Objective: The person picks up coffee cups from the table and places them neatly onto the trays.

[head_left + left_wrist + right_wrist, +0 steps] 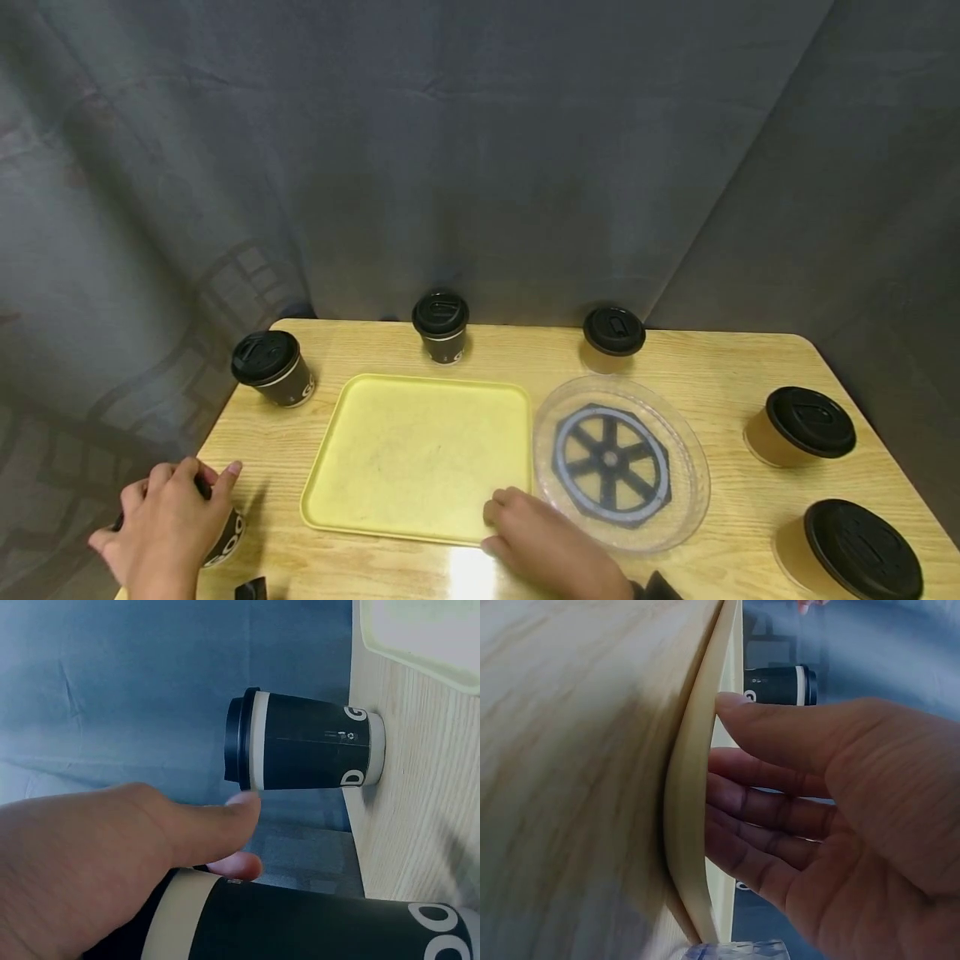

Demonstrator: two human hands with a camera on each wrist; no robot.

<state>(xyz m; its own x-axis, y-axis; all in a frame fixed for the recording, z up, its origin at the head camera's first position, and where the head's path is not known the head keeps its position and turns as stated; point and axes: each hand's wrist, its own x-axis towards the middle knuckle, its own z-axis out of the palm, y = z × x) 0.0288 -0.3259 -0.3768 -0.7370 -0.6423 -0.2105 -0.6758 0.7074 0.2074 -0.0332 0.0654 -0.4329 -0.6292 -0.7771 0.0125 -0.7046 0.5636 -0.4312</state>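
My left hand (168,525) is spread over the black lid of a dark paper cup (307,926) at the left front of the table. Its thumb stands out past the lid, apart from the cup wall in the left wrist view; the other fingertips are mostly hidden. Beyond it a second dark lidded cup (311,742) stands upright. My right hand (551,542) rests at the near right corner of a yellow tray (420,458). There its thumb tip touches the rim, while the loosely bent fingers reach inside, tips hidden behind the rim (686,802).
Right of the tray lies a round clear plastic dish (697,467) with a dark spoked pattern. Dark cups (285,387) (446,346) stand along the left and back. Brown cups with black lids (615,333) (810,421) (862,550) stand at the back and right. Grey curtain (480,167) hangs behind.
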